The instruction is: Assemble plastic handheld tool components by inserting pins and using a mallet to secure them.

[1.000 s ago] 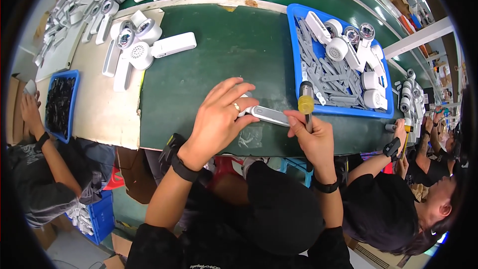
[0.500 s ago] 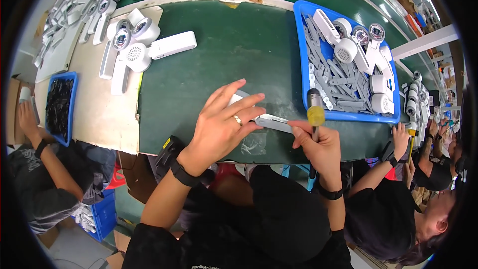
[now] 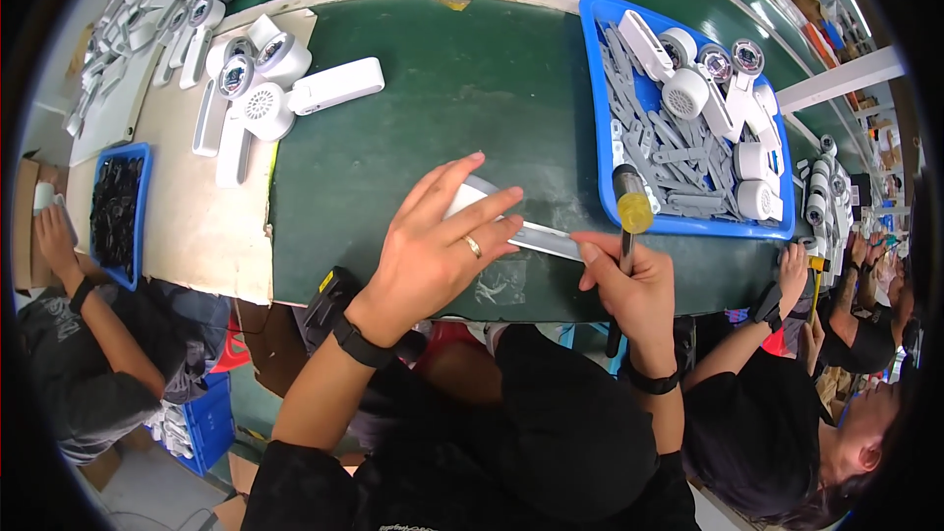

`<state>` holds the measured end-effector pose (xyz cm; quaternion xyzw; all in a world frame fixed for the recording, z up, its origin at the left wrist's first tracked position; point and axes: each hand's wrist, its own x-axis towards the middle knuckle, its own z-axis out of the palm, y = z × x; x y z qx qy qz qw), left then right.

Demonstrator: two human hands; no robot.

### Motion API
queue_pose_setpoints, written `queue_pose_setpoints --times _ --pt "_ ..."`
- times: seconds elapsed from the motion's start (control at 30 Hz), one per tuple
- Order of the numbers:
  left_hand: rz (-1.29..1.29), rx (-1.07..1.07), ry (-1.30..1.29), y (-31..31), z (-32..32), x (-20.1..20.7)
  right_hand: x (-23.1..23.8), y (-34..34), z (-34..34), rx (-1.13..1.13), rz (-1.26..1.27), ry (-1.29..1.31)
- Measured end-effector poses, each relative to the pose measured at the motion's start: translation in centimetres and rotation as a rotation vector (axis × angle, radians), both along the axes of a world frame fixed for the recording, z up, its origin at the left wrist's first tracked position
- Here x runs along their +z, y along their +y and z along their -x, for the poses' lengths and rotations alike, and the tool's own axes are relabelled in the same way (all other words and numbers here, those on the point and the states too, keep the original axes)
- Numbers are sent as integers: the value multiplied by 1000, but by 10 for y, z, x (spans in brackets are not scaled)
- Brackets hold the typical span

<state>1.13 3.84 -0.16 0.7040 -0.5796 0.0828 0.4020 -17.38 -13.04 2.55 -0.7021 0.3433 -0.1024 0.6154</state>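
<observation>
Head view: one wide picture looking down on a green worktop (image 3: 413, 118).
Left hand (image 3: 433, 251): fingers spread flat, pressing down a slim white-and-grey part (image 3: 536, 236) near the worktop's near edge.
Right hand (image 3: 629, 290): grip closed around a screwdriver (image 3: 629, 216) with a yellow-and-black handle, held upright at the part's right end.
Blue tray (image 3: 600, 138): right and farther off, holding grey strips and white round housings.
White fan-like pieces (image 3: 265, 98): far left, on a beige board.
Risk: the tip could slip off the part toward the spread fingers, since they lie just beside it.
Edges: the part sits close to the near edge; a push could slide it off.
Room: bare green surface between hands and tray; another person's hand (image 3: 792, 270) works near the right.
</observation>
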Motion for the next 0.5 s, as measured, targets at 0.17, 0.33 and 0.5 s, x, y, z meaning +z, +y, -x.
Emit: queue_pose_setpoints --times 0.17,0.33,0.5 --pt "-32 -32 -275 -3 -2 3 10 -2 -1 -5 -13 74" --pt "-48 -39 -349 -3 -4 0 17 -3 -6 5 -5 199" --pt "-20 -87 -302 -7 -7 1 10 -23 -3 61 -393 189"
